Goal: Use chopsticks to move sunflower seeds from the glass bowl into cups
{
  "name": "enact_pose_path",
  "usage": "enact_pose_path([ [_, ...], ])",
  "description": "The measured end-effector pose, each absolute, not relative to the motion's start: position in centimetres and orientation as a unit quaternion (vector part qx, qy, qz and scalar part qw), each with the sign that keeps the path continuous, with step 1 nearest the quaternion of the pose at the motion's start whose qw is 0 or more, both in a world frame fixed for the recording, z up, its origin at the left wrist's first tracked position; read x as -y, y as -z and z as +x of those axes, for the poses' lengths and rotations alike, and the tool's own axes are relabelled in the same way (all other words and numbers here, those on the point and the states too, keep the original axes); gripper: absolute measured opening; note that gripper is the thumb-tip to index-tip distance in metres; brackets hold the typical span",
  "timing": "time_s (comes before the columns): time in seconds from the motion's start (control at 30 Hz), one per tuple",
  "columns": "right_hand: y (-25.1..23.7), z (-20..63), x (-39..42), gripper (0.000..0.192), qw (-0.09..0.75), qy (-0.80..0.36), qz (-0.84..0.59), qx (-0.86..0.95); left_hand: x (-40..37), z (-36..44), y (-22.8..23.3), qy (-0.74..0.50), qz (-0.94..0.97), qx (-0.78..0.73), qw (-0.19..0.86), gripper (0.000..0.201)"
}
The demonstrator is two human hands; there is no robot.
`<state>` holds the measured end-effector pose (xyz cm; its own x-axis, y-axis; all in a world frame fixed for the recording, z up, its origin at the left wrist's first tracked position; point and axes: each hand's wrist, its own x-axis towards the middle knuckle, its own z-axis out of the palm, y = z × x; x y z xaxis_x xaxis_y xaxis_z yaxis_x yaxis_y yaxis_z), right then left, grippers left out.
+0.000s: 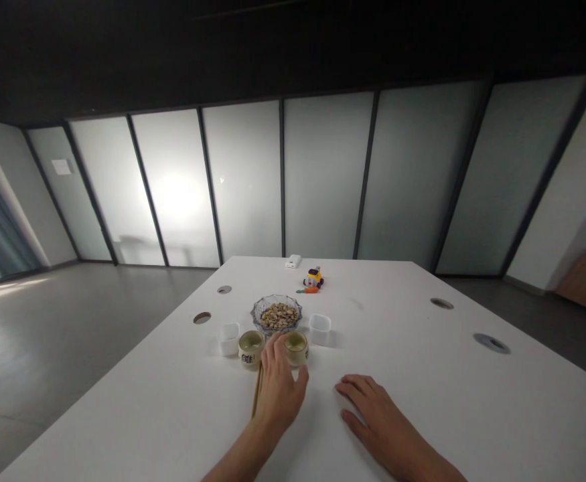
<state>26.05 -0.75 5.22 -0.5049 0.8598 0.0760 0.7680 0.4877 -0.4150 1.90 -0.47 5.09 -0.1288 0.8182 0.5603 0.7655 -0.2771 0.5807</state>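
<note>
My left hand (278, 385) reaches forward with its fingers stretched out and the thumb apart. Its fingertips overlap the left edge of the right-hand ceramic cup (297, 353); whether they touch it I cannot tell. Along the hand's left side lie thin wooden chopsticks (256, 395), partly hidden by it. A matching cup (250, 353) with dark lettering stands left of the fingers. Behind them is a glass bowl (256, 312) of brown-and-tan nuts or beans (278, 314). My right hand (376, 415) rests low on the white table, palm down, fingers extended and holding nothing.
Clear plastic tubs flank the cups, one left (229, 343) and one right (320, 331). Farther back are an orange toy carrot (311, 290), a yellow toy vehicle (314, 276) and a white box-like device (293, 261). Round holes (442, 304) pierce the table (398, 321).
</note>
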Motion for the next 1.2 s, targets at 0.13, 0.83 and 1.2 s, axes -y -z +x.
enact_pose_path([
  [0.13, -5.7, 26.6, 0.2, 0.045, 0.162, -0.2, -0.479, 0.839, -1.5, 1.7, -4.2, -0.391, 0.656, -0.645, 0.042, 0.067],
  [0.83, -3.8, 28.1, -1.5, 0.046, 0.294, -0.266, -0.496, 0.773, -1.4, 3.9, -5.2, -0.36, 0.699, -0.598, 0.156, 0.057],
  [1.2, -3.1, 26.6, -0.3, 0.087, 0.251, -0.238, -0.487, 0.802, 1.0, 4.8, -6.2, -0.342, 0.734, -0.531, 0.247, 0.058],
])
